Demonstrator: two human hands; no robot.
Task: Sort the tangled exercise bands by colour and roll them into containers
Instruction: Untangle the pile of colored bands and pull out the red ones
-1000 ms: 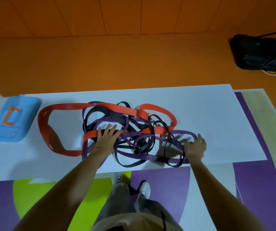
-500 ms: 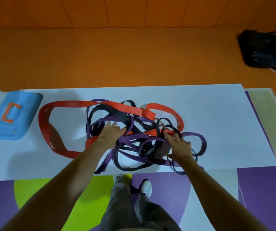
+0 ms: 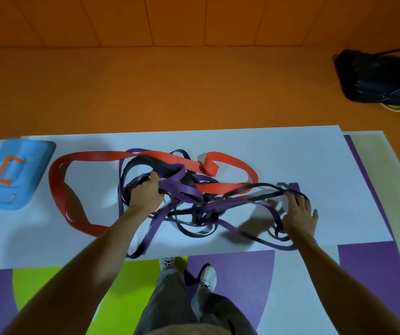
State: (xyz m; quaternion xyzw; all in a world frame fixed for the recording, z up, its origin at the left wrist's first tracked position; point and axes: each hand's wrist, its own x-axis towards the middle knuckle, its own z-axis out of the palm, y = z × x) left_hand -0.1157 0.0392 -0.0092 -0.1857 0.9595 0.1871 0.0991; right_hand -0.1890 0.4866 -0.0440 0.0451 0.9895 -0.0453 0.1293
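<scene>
The left hand [image 3: 145,193] grips purple and black strands of the tangled red, purple and black rubber bands [image 3: 184,189]; the right hand [image 3: 299,211] lays straight fingers on its thin strands. All lies on a flat white sheet [image 3: 290,153]

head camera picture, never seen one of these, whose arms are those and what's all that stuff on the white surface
There is no machine here. A person wears one camera on the head, so you look down as they do; the arms are their own. On the white surface lies a tangle of exercise bands: a wide red band, several purple bands and thin black bands. The left hand grips strands in the tangle's left part. The right hand lies on its right end; whether it pinches a strand is unclear. A blue case sits at the far left, and a black bag on the floor, top right.
</scene>
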